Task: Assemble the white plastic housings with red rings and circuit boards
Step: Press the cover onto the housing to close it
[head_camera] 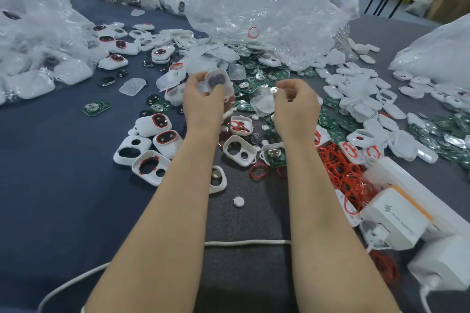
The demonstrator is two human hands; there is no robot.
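White housing (219, 82) gripped in left hand (203, 101), held up over bench (50, 185) clutter. Right hand (296, 105) fingers curled, pinching small shiny part (274, 89), unclear what. Housing looks light, stiff, slick; best held by rim edges, not across openings.

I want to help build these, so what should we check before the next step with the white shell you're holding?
1. White two-hole plastic housing gripped by left hand: ok.
2. Red ring seated in that housing: cannot tell.
3. Right hand pinches a small shiny part: ok; which part, cannot tell.
4. Pile of loose red rubber rings beside the right arm: ok.
5. Green circuit boards lying ahead on the dark table: ok.
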